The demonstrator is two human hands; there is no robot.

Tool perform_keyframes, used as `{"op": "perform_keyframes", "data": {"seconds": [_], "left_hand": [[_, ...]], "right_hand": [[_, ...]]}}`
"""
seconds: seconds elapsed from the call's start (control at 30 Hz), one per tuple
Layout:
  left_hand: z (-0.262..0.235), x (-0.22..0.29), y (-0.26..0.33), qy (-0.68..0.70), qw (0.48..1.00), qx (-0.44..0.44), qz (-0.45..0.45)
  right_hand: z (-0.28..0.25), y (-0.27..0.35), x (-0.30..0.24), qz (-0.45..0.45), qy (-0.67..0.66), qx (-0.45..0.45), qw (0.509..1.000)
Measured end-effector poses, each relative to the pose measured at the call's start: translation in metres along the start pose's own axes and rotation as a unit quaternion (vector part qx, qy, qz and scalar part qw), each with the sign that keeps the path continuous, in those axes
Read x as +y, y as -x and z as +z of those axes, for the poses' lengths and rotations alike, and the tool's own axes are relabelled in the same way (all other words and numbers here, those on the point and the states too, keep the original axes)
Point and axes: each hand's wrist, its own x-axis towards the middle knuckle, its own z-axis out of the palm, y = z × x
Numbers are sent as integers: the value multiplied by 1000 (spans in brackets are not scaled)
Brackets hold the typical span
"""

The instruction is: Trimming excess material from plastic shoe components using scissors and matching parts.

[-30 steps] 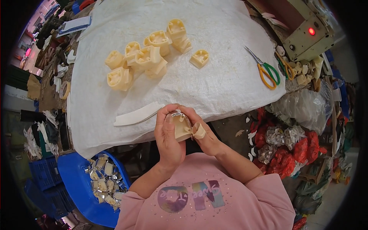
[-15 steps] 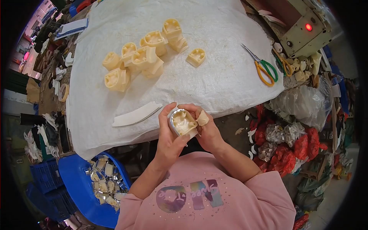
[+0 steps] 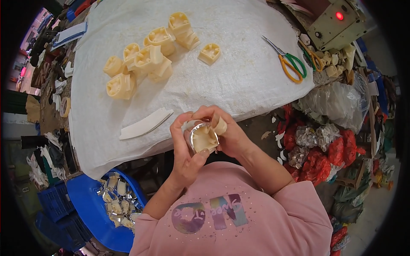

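Lying in the blue tub (image 3: 83, 205): a heap of cream pieces (image 3: 116, 199) with silvery edges, the lower ones hidden.
Cream cups (image 3: 149, 59): clustered on the white-covered counter (image 3: 239, 91), some stacked, their number hard to make out.
White strip (image 3: 146, 123): flat near the counter's front edge, long axis slanting up to the right.
Left hand (image 3: 184, 155): fingers bent partway round the left side of the silver-rimmed cup (image 3: 204, 138), thumb at its near edge; some fingertips are out of sight.
Cup's place: between both hands, at the counter's front edge.
Cup's direction: hollow facing up, rounded end pointing away from the person; long axis hard to tell, underside hidden.
Curled strip (image 3: 219, 124): cream, rising at the cup's right; whether it is attached, I cannot tell.
Right hand (image 3: 234, 138): fingers closed in on the cup's right side, against the curled strip, their tips mostly hidden.
Scissors (image 3: 284, 55): points toward upper left, handles orange and green.
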Motion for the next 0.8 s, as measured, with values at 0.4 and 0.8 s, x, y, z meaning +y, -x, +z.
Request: {"op": "perform_keyframes", "data": {"seconds": [0.4,0.8], "left_hand": [[5,1,-2,-23,998,-41,-53],[-7,-3,-11,208,976,39,-61]], "right_hand": [[5,2,-24,3,249,-56,967],[-7,16,5,-7,102,-76,992]]}}
